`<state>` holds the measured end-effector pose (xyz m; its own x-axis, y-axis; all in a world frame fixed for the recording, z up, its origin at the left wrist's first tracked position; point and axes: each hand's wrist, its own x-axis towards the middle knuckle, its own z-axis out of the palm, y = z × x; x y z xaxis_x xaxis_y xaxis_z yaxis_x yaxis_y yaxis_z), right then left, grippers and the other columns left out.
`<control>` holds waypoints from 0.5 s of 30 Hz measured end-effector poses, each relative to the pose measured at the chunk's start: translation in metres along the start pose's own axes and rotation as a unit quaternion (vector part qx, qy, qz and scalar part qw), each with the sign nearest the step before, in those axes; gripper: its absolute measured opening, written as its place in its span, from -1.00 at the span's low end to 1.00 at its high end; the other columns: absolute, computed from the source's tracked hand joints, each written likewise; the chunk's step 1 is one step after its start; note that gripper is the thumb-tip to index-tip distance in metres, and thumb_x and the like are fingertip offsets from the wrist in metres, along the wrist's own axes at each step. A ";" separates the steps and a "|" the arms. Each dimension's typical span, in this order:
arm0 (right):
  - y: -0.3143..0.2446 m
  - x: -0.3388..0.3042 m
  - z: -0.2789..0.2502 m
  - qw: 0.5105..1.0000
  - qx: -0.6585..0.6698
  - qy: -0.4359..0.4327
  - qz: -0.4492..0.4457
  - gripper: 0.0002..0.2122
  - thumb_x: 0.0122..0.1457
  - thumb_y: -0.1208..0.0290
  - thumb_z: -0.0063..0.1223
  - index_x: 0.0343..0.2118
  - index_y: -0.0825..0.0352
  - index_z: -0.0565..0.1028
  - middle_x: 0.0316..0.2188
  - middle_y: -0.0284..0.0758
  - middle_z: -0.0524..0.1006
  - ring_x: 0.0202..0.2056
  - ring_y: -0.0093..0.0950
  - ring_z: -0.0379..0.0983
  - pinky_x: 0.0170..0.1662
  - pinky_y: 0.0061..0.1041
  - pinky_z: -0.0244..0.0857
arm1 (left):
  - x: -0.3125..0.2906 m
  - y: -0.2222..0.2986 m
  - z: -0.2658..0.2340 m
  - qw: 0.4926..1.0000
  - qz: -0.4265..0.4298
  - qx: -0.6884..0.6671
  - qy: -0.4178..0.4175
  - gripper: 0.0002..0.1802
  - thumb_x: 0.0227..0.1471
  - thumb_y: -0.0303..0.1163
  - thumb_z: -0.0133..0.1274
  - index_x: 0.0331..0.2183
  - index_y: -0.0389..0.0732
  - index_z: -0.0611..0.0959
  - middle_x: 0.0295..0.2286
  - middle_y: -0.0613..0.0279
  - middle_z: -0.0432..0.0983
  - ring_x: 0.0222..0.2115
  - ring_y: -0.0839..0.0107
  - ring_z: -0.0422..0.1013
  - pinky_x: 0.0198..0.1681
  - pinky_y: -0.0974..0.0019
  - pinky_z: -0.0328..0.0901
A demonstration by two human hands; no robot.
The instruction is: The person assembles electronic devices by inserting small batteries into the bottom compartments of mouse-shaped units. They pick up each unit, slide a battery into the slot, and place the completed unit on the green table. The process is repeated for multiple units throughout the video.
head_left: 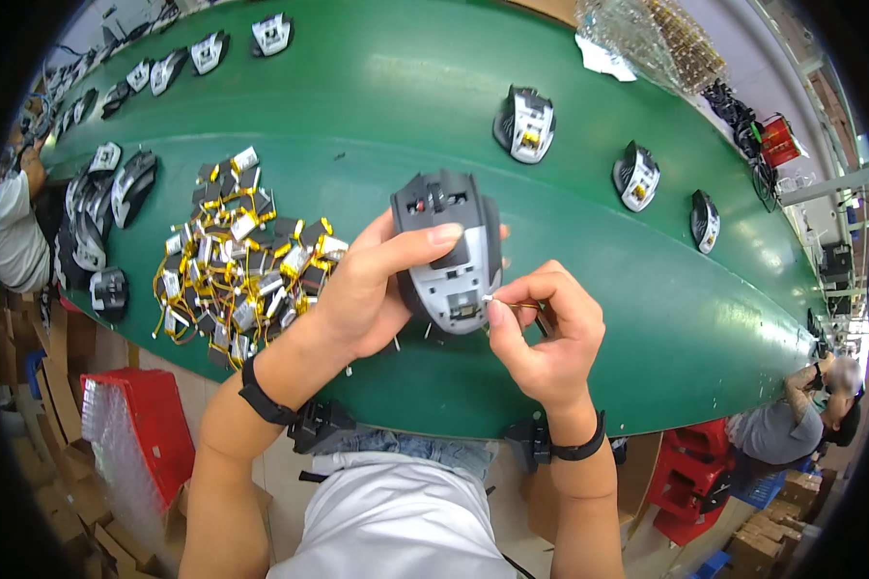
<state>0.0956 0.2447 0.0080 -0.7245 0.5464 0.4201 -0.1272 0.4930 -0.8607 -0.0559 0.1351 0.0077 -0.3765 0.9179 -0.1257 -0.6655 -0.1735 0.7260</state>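
A part-built computer mouse (468,256), black with a light grey inner shell, is held up over the green bench by my left hand (372,280). The thumb of that hand lies across its upper part, and the other fingers go round behind it. A small opening shows at its lower end. Beside that opening my right hand (550,333) pinches a thin-wired lead with a small white connector (490,299) between thumb and forefinger. The connector is close to the mouse; I cannot tell whether it touches. Whatever else the right hand holds is mostly hidden by its fingers.
Left of my hands lies a heap of small wired batteries (246,256). More mice (92,207) crowd the bench's left end. Several stand along the far side, one mouse (528,125) nearest. Red crates (145,425) flank the bench below. Co-workers (787,420) sit at both ends.
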 end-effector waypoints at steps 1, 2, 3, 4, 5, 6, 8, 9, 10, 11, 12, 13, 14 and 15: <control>0.000 0.001 0.002 1.000 -0.007 -0.022 -0.004 -0.89 -0.10 0.64 0.22 -0.47 0.39 0.53 -0.59 -0.40 0.43 -0.61 -0.69 0.26 -0.57 -0.70 0.11 | 0.000 0.001 -0.001 1.000 0.008 0.003 -0.006 -0.46 0.10 -0.23 0.00 0.05 -0.35 0.40 -0.02 -0.15 0.44 -0.05 0.08 0.46 0.04 0.05 0.37; 0.003 0.001 0.005 0.998 -0.011 -0.028 -0.051 -0.88 -0.12 0.65 0.22 -0.48 0.37 0.54 -0.60 -0.41 0.44 -0.64 -0.67 0.27 -0.58 -0.69 0.13 | -0.001 0.000 -0.003 1.000 0.010 0.002 -0.014 -0.45 0.10 -0.20 0.00 0.04 -0.36 0.41 -0.03 -0.18 0.44 -0.04 0.02 0.45 0.04 0.03 0.37; 0.003 0.001 0.007 0.998 -0.024 -0.025 -0.059 -0.88 -0.13 0.65 0.22 -0.48 0.37 0.54 -0.61 -0.40 0.44 -0.64 -0.66 0.27 -0.58 -0.68 0.13 | 0.000 0.001 -0.006 0.999 -0.007 -0.030 -0.018 -0.46 0.11 -0.20 -0.01 0.03 -0.36 0.42 -0.03 -0.19 0.44 -0.04 0.01 0.45 0.04 0.02 0.37; 0.004 0.000 0.009 0.997 -0.036 -0.023 -0.068 -0.88 -0.13 0.65 0.23 -0.48 0.36 0.54 -0.61 -0.40 0.45 -0.64 -0.65 0.27 -0.58 -0.67 0.14 | 0.001 0.001 -0.009 0.998 -0.023 -0.062 -0.023 -0.46 0.12 -0.19 -0.02 0.03 -0.36 0.42 -0.04 -0.20 0.44 -0.04 -0.01 0.45 0.03 0.01 0.38; 0.005 0.001 0.011 0.996 -0.048 -0.019 -0.077 -0.87 -0.13 0.65 0.23 -0.48 0.36 0.54 -0.61 -0.40 0.45 -0.65 -0.64 0.27 -0.58 -0.66 0.15 | 0.001 0.002 -0.011 0.994 -0.039 -0.094 -0.029 -0.47 0.12 -0.19 -0.03 0.02 -0.36 0.43 -0.04 -0.21 0.44 -0.05 -0.02 0.45 0.02 -0.01 0.38; 0.004 0.000 0.013 0.995 -0.058 -0.019 -0.073 -0.87 -0.14 0.65 0.23 -0.48 0.35 0.54 -0.61 -0.40 0.44 -0.65 -0.63 0.27 -0.58 -0.65 0.15 | 0.000 0.001 -0.011 0.994 -0.043 -0.096 -0.008 -0.49 0.15 -0.18 -0.07 0.01 -0.37 0.44 -0.04 -0.24 0.44 -0.04 -0.05 0.44 -0.01 -0.04 0.40; 0.002 0.000 0.014 0.995 -0.079 -0.017 -0.063 -0.86 -0.15 0.65 0.24 -0.49 0.33 0.53 -0.62 -0.40 0.44 -0.65 -0.62 0.28 -0.58 -0.63 0.17 | 0.005 0.005 -0.014 0.994 -0.036 -0.100 -0.003 -0.50 0.20 -0.09 -0.14 -0.06 -0.34 0.48 -0.12 -0.22 0.49 -0.12 -0.05 0.49 -0.07 -0.02 0.44; 0.002 -0.001 0.015 0.991 -0.105 -0.018 -0.076 -0.85 -0.16 0.66 0.24 -0.49 0.32 0.53 -0.62 -0.40 0.43 -0.65 -0.61 0.28 -0.58 -0.63 0.17 | 0.006 0.004 -0.019 0.993 -0.030 -0.110 -0.021 -0.49 0.21 -0.05 -0.16 -0.09 -0.33 0.50 -0.16 -0.20 0.51 -0.16 -0.05 0.51 -0.08 -0.01 0.45; 0.002 -0.002 0.015 0.987 -0.131 -0.020 -0.089 -0.84 -0.18 0.66 0.24 -0.50 0.31 0.53 -0.63 -0.40 0.43 -0.65 -0.60 0.29 -0.58 -0.62 0.18 | 0.005 0.003 -0.015 0.996 -0.028 -0.081 0.012 -0.49 0.24 -0.02 -0.21 -0.16 -0.30 0.53 -0.25 -0.12 0.56 -0.24 0.04 0.54 -0.14 0.08 0.46; 0.002 -0.003 0.016 0.982 -0.157 -0.021 -0.102 -0.83 -0.19 0.67 0.24 -0.50 0.31 0.54 -0.63 -0.41 0.42 -0.64 -0.60 0.29 -0.58 -0.61 0.18 | 0.005 0.001 -0.015 0.997 -0.028 -0.064 0.021 -0.51 0.24 -0.03 -0.22 -0.18 -0.29 0.54 -0.27 -0.09 0.57 -0.27 0.07 0.55 -0.16 0.11 0.47; 0.003 -0.003 0.016 0.974 -0.186 -0.018 -0.128 -0.80 -0.23 0.69 0.25 -0.49 0.31 0.53 -0.63 -0.40 0.40 -0.64 -0.54 0.31 -0.57 -0.57 0.19 | 0.006 -0.002 -0.015 0.998 -0.029 -0.049 0.029 -0.52 0.25 -0.04 -0.22 -0.19 -0.28 0.55 -0.29 -0.06 0.58 -0.29 0.11 0.55 -0.17 0.14 0.47; 0.005 -0.003 0.018 0.970 -0.194 -0.024 -0.147 -0.79 -0.25 0.70 0.25 -0.49 0.32 0.53 -0.62 -0.39 0.40 -0.63 -0.52 0.31 -0.57 -0.56 0.19 | 0.007 -0.004 -0.016 0.998 -0.030 -0.033 0.036 -0.53 0.26 -0.05 -0.23 -0.21 -0.27 0.56 -0.31 -0.03 0.59 -0.31 0.14 0.56 -0.18 0.16 0.47; 0.008 -0.004 0.020 0.965 -0.202 -0.029 -0.166 -0.78 -0.26 0.70 0.24 -0.49 0.32 0.53 -0.62 -0.38 0.39 -0.63 -0.50 0.32 -0.56 -0.54 0.19 | 0.006 -0.005 -0.016 0.997 -0.035 -0.042 0.048 -0.54 0.27 -0.07 -0.22 -0.24 -0.26 0.58 -0.35 0.03 0.60 -0.34 0.22 0.56 -0.21 0.21 0.47; 0.009 -0.002 0.020 0.958 -0.212 -0.033 -0.188 -0.77 -0.28 0.71 0.24 -0.49 0.33 0.52 -0.61 -0.38 0.39 -0.62 -0.47 0.32 -0.56 -0.53 0.19 | 0.007 -0.005 -0.016 0.997 -0.037 -0.040 0.048 -0.54 0.26 -0.06 -0.21 -0.25 -0.26 0.58 -0.35 0.04 0.60 -0.35 0.23 0.56 -0.22 0.21 0.47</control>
<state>0.0825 0.2344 -0.0058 -0.7240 0.2391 0.6471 -0.1112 0.8853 -0.4515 -0.0656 0.1366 -0.0082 -0.3830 0.8910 -0.2439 -0.7408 -0.1385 0.6572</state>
